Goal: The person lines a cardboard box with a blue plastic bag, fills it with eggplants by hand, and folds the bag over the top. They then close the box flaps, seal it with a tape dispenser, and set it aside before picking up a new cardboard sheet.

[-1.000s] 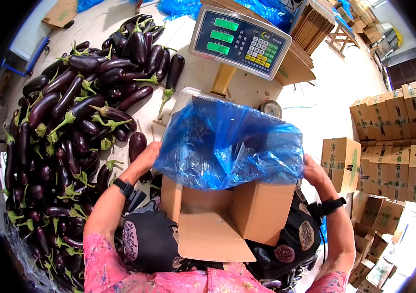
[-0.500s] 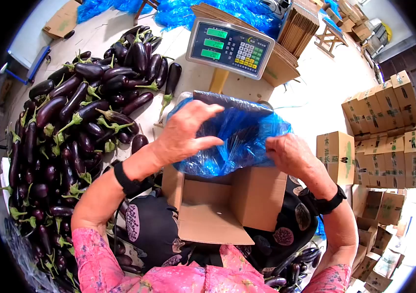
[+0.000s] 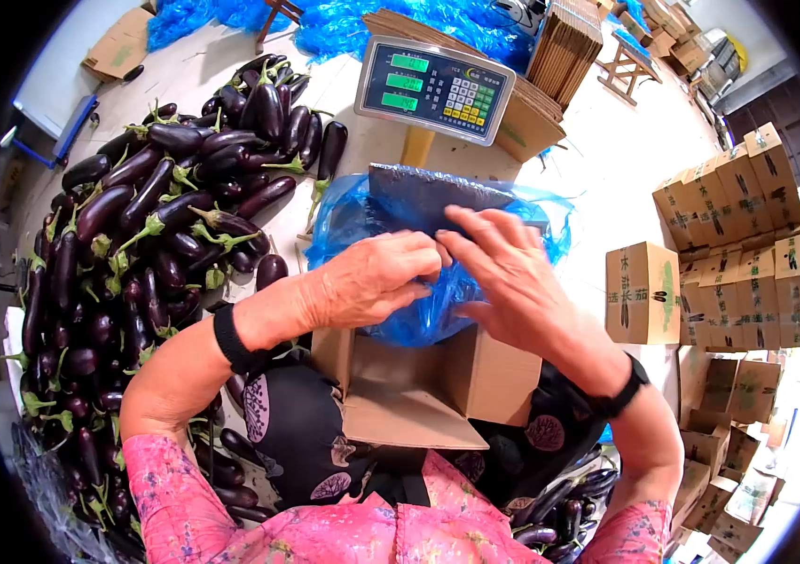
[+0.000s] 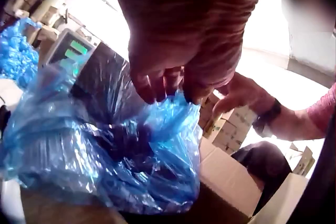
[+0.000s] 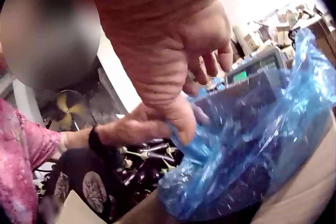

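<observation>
Eggplants (image 3: 104,211) heap the left of the frame; at center, a blue plastic bag (image 3: 339,221) spreads over an open cardboard box (image 3: 409,418), its film pinched in the left hand (image 3: 367,279), the right hand (image 3: 517,282) near, fingers extended.

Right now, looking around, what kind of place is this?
Probably a vegetable packing room: there's a big heap of eggplants, a weighing scale with green screens, and stacked cardboard boxes with writing on them.
</observation>
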Demonstrator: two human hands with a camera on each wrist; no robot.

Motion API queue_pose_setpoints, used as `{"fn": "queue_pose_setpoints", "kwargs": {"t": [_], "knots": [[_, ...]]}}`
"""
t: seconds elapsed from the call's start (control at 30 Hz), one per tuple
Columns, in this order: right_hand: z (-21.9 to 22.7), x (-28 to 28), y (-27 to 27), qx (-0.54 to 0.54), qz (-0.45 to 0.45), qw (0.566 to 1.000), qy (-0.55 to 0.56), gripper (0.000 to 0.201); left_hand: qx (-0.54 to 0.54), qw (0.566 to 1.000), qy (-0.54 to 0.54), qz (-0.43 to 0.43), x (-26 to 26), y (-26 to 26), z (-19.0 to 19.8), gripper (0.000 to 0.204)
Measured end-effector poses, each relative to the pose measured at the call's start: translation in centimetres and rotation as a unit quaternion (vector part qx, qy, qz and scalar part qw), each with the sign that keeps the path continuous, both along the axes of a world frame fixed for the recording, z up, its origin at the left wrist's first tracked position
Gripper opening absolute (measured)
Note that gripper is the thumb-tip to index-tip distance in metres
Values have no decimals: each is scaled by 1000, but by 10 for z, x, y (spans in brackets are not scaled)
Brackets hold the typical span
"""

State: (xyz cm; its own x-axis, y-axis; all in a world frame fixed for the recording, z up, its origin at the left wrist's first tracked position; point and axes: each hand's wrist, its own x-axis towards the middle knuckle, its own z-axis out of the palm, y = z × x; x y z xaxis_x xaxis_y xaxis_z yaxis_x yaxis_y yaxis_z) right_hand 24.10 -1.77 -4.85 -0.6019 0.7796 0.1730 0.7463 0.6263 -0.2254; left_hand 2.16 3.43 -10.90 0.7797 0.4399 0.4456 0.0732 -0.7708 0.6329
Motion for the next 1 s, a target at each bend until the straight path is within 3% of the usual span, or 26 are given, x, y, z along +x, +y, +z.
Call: {"fn": "queue_pose_setpoints", "kwargs": {"t": [0.03, 0.13, 0.17, 0.2, 0.27, 0.43, 0.53, 0.6, 0.73, 0.8, 0.83, 1.0], "knots": [[-17, -5, 6, 2, 11, 999, 35, 46, -57, 998, 27, -8, -5, -4, 11, 12], [-18, -7, 7, -267, -25, 956, -115, 24, -189, 978, 83, 3, -24, -17, 39, 11], [-24, 2, -3, -165, 33, 986, 17, 13, -240, 966, 99, 7, -32, -20, 48, 12], [-18, 4, -12, -160, 26, 986, 26, 13, -293, 949, 113, 7, -40, -23, 52, 13], [8, 5, -31, -151, 8, 987, 45, 12, -321, 926, 200, -10, -57, -24, 58, 36], [47, 5, -88, -191, -4, 980, 57, 14, -279, 886, 361, -79, -94, -44, 64, 39], [55, 4, -124, -162, 30, 986, 40, 15, -267, 906, 322, -67, -128, -61, 58, 33], [56, 6, -147, -152, 52, 987, -16, 14, -268, 895, 351, -70, -144, -71, 65, 25], [41, 6, -189, -132, 76, 966, -207, 4, -280, 907, 304, -84, -173, -90, 58, 18], [24, 5, -199, -142, 95, 961, -217, 6, -315, 897, 298, -81, -178, -91, 56, 18], [15, 4, -203, -145, 101, 959, -221, 7, -280, 898, 330, -77, -181, -89, 50, 20], [0, -3, -213, -143, 106, 961, -212, 13, -395, 845, 342, -119, -182, -88, 12, 30]]}}
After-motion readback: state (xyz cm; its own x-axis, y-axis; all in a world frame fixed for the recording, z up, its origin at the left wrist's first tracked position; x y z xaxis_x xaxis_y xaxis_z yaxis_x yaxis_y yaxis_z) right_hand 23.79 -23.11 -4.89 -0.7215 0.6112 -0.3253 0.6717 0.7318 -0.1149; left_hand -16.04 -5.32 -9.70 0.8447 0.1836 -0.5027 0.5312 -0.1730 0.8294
